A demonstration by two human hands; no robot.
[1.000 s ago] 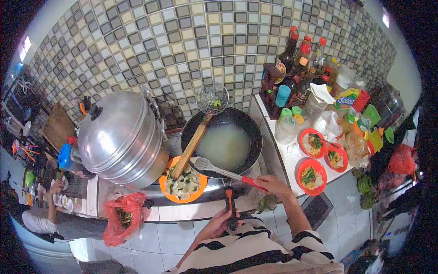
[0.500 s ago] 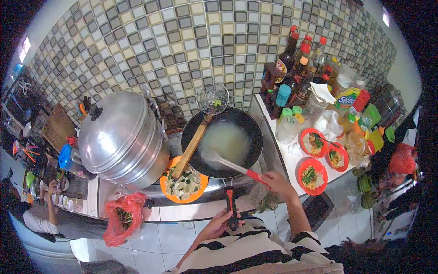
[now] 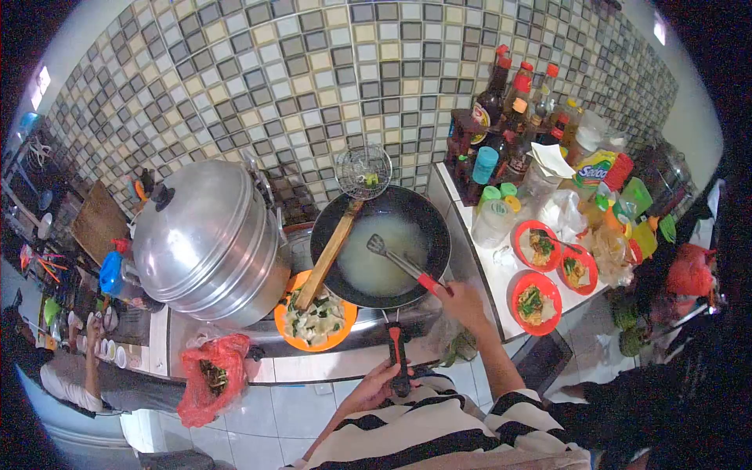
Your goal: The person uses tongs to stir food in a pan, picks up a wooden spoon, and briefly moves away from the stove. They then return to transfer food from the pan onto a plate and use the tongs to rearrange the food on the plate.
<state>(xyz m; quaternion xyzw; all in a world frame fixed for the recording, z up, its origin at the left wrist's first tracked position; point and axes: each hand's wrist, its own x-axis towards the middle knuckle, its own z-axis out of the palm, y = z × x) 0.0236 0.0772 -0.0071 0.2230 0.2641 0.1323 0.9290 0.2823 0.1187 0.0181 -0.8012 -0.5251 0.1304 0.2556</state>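
A black pan [image 3: 435, 235] with cloudy liquid sits on the stove. My left hand [image 3: 377, 384] is closed on the pan handle [image 3: 398, 356] at its near side. In my right hand [image 3: 462, 301] is a slotted spatula [image 3: 399, 260] with a red handle, its head over the liquid. A wire strainer [image 3: 363, 169] lies across the pan's left side, its wooden handle [image 3: 330, 254] reaching down to an orange plate [image 3: 350, 333] of pale food pieces and green leaves.
To the left stand a large metal steamer [image 3: 211, 243] and a red plastic bag [image 3: 213, 380]. Three red plates [image 3: 558, 307] of food and many bottles [image 3: 487, 106] are on the right counter. A person [image 3: 70, 376] is at far left; a dark-clothed figure [image 3: 658, 399] is at lower right.
The spatula head has risen clear and shows sharply, slightly up and right of where it was blurred. My right hand has shifted slightly left and up. The dark figure at lower right has moved in closer.
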